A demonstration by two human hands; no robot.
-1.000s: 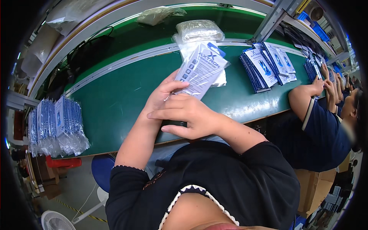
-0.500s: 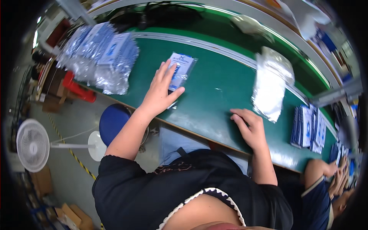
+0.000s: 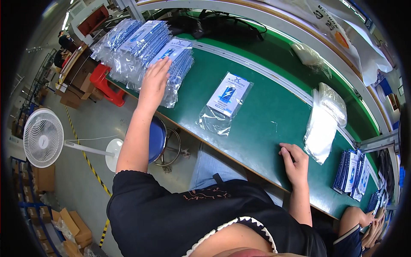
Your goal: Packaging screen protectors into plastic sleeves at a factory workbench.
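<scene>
My left hand (image 3: 155, 81) reaches over to the front row of blue-and-white boxes in clear plastic bags (image 3: 175, 58). Its fingers are stretched out and lie on or just above the bags; whether they press on them I cannot tell. Alone on the green bench lies one bagged box (image 3: 229, 95), its loose bag end toward me, with no hand on it. My right hand (image 3: 296, 165) rests near the bench's front edge, fingers loosely bent, thumb apart, nothing in it. Beyond it is a pile of clear empty bags (image 3: 321, 132).
Upright unbagged boxes (image 3: 349, 171) stand at the right, near a co-worker's hands (image 3: 374, 229). A red stool (image 3: 102, 83), a blue round stool (image 3: 156, 139) and a white fan (image 3: 43, 139) are on the left. Black cables (image 3: 205, 23) lie behind the bench's rail.
My left hand has left the single bagged box and moved left to the bagged rows. My right hand stays near the front edge. The view has shifted.
</scene>
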